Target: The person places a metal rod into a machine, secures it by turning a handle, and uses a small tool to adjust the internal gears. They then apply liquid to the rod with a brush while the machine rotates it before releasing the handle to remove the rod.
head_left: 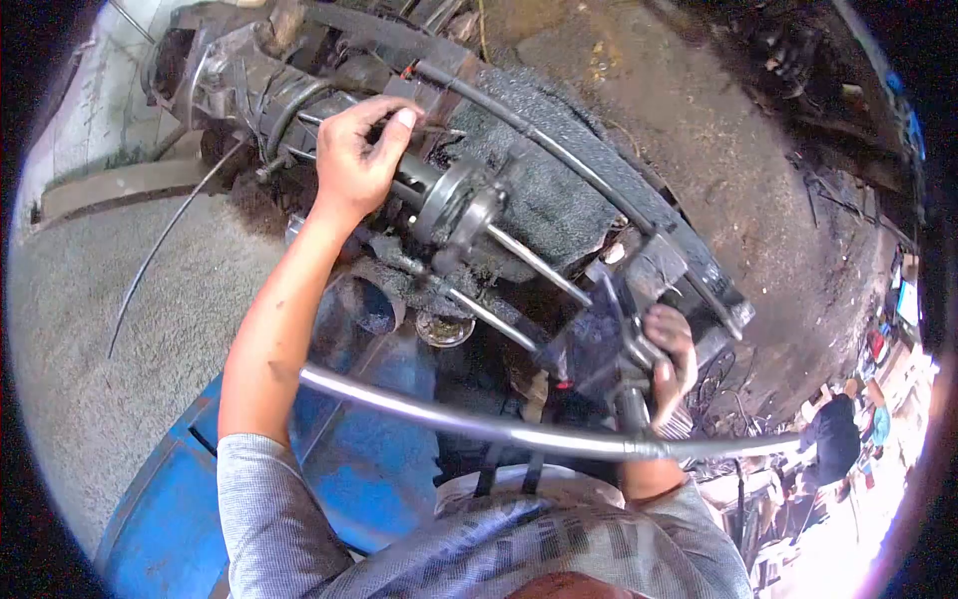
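My left hand point(364, 160) is closed, thumb pressed on the fingers, above the machine's shaft. A thin dark rod point(439, 131) sticks out from it to the right. Just below sits a round metal chuck-like part point(459, 205), slightly blurred, with two bright guide rods point(539, 262) running on to the right. At the machine's right end my right hand point(674, 354) curls its fingers around a metal handle point(642, 349) beside a dark end block point(594, 344). Part of its grip is hidden. A long shiny bar point(419, 411) crosses in front of my body, over my right forearm.
Dark metal shavings point(549, 170) heap behind the guide rods. A long dark bar point(579, 170) runs along the machine's far side. Below stand a blue metal panel point(165, 509) and a small round container point(444, 329). A thin rod point(160, 250) juts out leftward.
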